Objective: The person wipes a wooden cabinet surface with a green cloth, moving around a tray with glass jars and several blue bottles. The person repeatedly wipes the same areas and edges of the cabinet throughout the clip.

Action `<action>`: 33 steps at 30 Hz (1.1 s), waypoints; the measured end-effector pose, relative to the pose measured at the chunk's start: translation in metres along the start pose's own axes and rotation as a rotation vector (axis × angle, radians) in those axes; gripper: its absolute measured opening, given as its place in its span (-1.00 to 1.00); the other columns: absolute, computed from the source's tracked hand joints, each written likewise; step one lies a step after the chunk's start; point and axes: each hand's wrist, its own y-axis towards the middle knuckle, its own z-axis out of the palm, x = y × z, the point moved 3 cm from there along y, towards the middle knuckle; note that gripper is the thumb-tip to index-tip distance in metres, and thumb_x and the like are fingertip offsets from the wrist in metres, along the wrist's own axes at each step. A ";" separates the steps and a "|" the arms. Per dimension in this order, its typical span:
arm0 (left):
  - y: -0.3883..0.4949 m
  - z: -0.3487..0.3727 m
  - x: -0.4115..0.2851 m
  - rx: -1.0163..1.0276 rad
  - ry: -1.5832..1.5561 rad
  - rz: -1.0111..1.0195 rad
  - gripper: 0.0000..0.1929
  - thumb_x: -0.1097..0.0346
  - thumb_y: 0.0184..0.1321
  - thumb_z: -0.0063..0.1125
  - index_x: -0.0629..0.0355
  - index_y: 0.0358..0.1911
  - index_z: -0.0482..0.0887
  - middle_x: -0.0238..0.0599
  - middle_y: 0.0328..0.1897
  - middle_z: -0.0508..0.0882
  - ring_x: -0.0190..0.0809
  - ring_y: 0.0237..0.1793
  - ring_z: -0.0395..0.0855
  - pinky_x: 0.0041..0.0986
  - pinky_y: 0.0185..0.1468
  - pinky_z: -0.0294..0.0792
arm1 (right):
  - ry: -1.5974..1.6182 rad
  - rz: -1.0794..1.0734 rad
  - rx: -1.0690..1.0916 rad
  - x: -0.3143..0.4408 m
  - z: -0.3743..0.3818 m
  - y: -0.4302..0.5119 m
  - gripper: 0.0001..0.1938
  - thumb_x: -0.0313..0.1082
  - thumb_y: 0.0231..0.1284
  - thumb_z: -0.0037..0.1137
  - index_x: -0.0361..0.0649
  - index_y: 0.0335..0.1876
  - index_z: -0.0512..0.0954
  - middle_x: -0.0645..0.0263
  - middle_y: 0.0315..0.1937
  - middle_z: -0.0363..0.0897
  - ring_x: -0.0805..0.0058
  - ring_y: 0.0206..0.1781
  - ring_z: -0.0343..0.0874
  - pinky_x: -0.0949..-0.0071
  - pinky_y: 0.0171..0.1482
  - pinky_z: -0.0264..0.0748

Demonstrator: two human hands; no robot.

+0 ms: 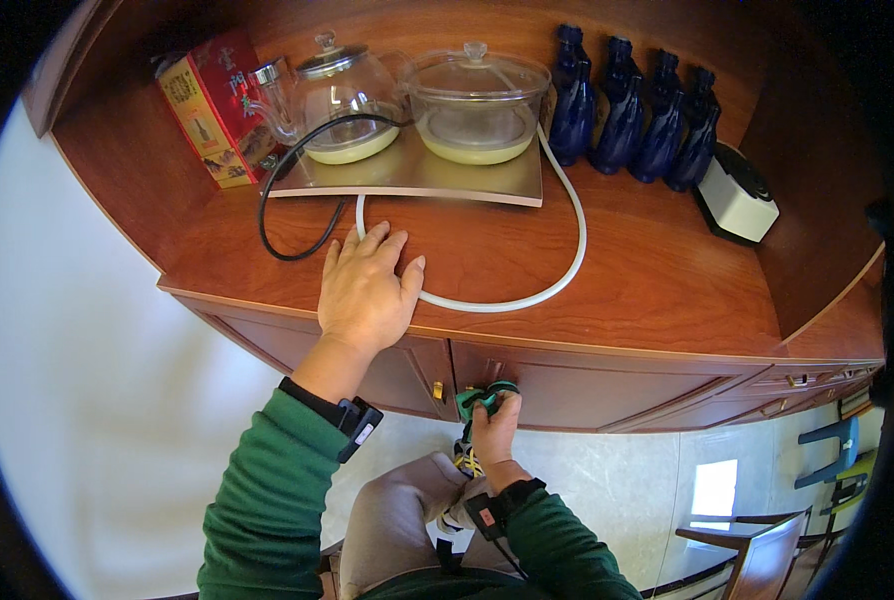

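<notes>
My left hand (368, 289) lies palm down on the wooden cabinet top (664, 277), fingers spread. It covers part of a white hose (503, 306) that loops across the surface. Lower down, my right hand (495, 431) grips a green cloth (471, 403) with a dark edge. The cloth is at the cabinet door (589, 394), close to the brass-coloured handle (438, 390) of the neighbouring door. Whether it touches the wood cannot be told.
A glass teapot (349, 101) and a lidded glass pot (479, 109) stand on a metallic tea stove (417, 176). A black cord (263, 217) curls at its left, near a red box (226, 112). Several blue bottles (573, 112) and a white-and-black device (738, 196) stand right. A wooden chair (766, 559) is lower right.
</notes>
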 end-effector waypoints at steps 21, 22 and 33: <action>-0.001 0.001 0.000 -0.019 -0.006 0.004 -0.50 -0.05 0.38 -0.08 0.11 0.22 0.59 -0.12 0.40 0.49 0.07 0.45 0.29 -0.07 0.54 0.00 | -0.532 -0.505 0.282 0.053 -0.010 0.011 -0.81 -0.37 -0.01 0.21 -0.04 -0.22 0.59 0.22 -0.29 0.43 0.16 -0.21 0.53 0.19 -0.18 0.57; 0.000 0.001 0.001 -0.016 -0.005 0.007 -0.50 -0.05 0.38 -0.08 0.11 0.22 0.59 -0.12 0.39 0.49 0.07 0.45 0.29 -0.07 0.55 0.00 | -0.532 -0.485 0.297 0.057 -0.011 0.012 -0.81 -0.38 -0.02 0.21 -0.04 -0.22 0.59 0.22 -0.29 0.43 0.16 -0.21 0.53 0.20 -0.18 0.57; 0.000 0.001 0.000 -0.010 -0.011 0.001 -0.49 -0.05 0.38 -0.09 0.11 0.24 0.58 -0.12 0.40 0.49 0.08 0.46 0.27 -0.06 0.55 -0.01 | -0.481 -0.849 0.009 0.179 -0.040 0.051 -0.81 -0.34 -0.07 0.16 -0.03 -0.27 0.63 0.32 -0.32 0.41 0.26 -0.29 0.45 0.31 -0.29 0.46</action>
